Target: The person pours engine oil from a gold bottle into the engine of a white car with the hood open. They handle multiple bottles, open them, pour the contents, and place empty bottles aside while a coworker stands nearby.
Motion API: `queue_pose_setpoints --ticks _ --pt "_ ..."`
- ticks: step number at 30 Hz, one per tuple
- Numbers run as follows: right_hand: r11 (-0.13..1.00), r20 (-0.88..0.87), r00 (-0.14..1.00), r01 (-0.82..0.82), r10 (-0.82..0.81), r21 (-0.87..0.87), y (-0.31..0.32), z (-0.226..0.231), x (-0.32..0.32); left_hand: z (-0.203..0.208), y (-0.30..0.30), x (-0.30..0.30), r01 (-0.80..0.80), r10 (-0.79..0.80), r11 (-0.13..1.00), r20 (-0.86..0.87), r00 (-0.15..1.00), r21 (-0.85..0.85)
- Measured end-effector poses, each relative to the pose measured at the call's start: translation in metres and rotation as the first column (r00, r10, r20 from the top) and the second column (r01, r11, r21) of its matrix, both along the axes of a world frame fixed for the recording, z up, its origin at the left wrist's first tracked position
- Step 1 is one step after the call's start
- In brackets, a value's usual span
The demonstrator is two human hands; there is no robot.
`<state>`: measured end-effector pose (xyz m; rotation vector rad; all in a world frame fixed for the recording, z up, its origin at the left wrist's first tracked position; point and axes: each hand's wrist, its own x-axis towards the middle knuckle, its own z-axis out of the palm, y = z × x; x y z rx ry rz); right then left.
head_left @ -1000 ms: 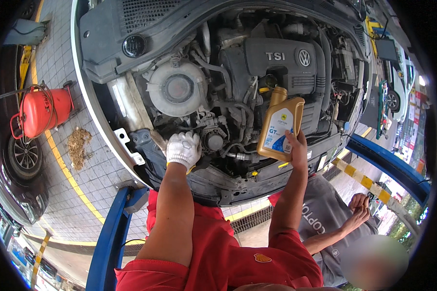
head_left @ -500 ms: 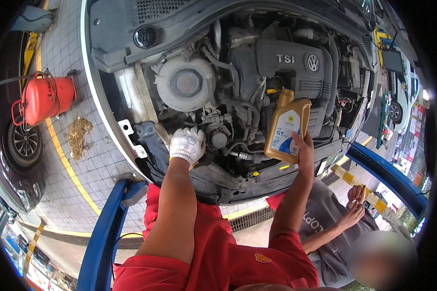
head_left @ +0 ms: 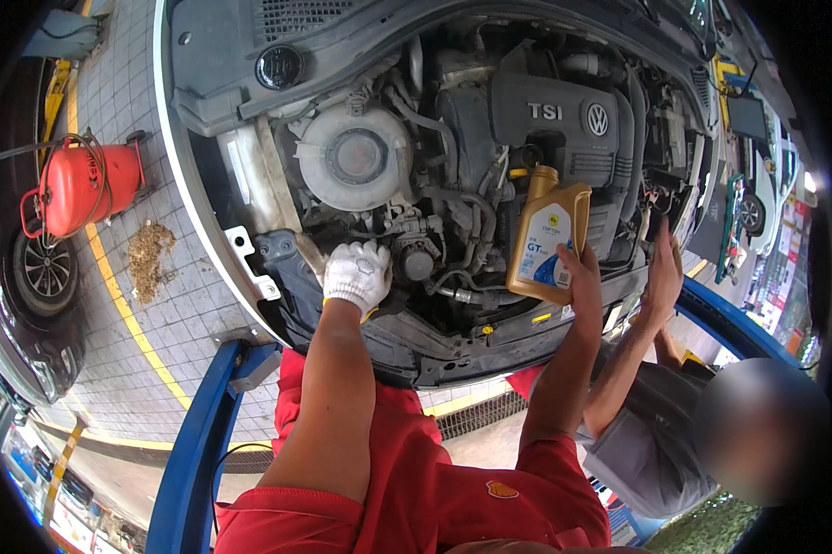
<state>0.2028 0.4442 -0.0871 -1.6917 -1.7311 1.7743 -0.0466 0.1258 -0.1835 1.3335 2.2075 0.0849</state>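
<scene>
My right hand (head_left: 579,274), bare, is wrapped round the lower right side of a gold engine oil bottle (head_left: 543,222). The bottle leans slightly over the front of the engine, its neck pointing away from me beside a yellow handle (head_left: 518,173). Behind the neck lies the black engine cover (head_left: 554,111). My left hand (head_left: 357,277), in a white knitted glove, rests at the front of the engine bay with its fingers curled down. Their tips are hidden, so what they grip cannot be made out.
A co-worker's hand (head_left: 663,272) reaches over the bay's right front edge, close to my right forearm. A round whitish reservoir (head_left: 356,157) sits ahead of my left hand. Blue lift arms (head_left: 199,443) flank the car; a red tank (head_left: 93,187) stands at left.
The co-worker has leaned in, one hand now raised to the engine bay's right edge. My right hand and the bottle have shifted slightly right; my left hand stays put.
</scene>
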Motion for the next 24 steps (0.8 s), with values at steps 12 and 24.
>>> queue_pose_setpoints --ticks 12,24 --pt "0.993 0.099 0.991 -0.098 0.092 0.062 0.011 0.009 -0.013 0.000 0.000 -0.001 0.003 -0.003 1.000 0.019 1.000 -0.013" --pt "0.921 0.323 0.901 -0.354 0.290 0.163 0.031 0.032 -0.034 -0.001 -0.001 -0.002 -0.004 0.004 1.000 0.035 0.999 -0.013"
